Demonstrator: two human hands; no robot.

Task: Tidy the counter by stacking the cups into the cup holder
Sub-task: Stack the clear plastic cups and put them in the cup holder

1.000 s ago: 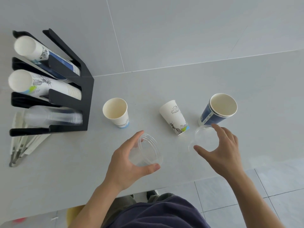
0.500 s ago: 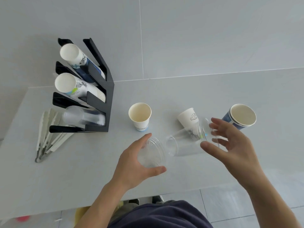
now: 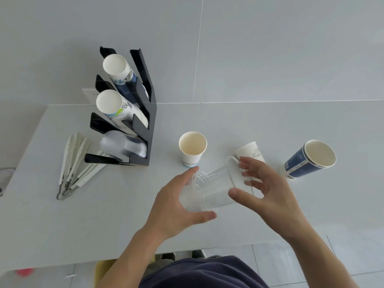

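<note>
My left hand (image 3: 176,206) grips a clear plastic cup (image 3: 193,196) lying on its side above the counter. My right hand (image 3: 268,192) holds a second clear cup (image 3: 222,183) by its rim end and has its base pushed partway into the first. A black three-tier cup holder (image 3: 149,125) stands at the back left, with blue paper cups on top, white paper cups in the middle and clear cups at the bottom. On the counter (image 3: 124,215) stand a white paper cup (image 3: 192,148), another white cup (image 3: 252,151) behind my right hand, and a blue paper cup (image 3: 307,161).
Several white tongs (image 3: 72,163) lie left of the holder near the counter's left edge. The counter's front edge runs just below my wrists, with tiled floor beneath. A grey wall rises behind the counter.
My right hand lifted the clear cup from beside the blue cup, carried it left and slid its base into the cup in my left hand. The camera view shifted left.
</note>
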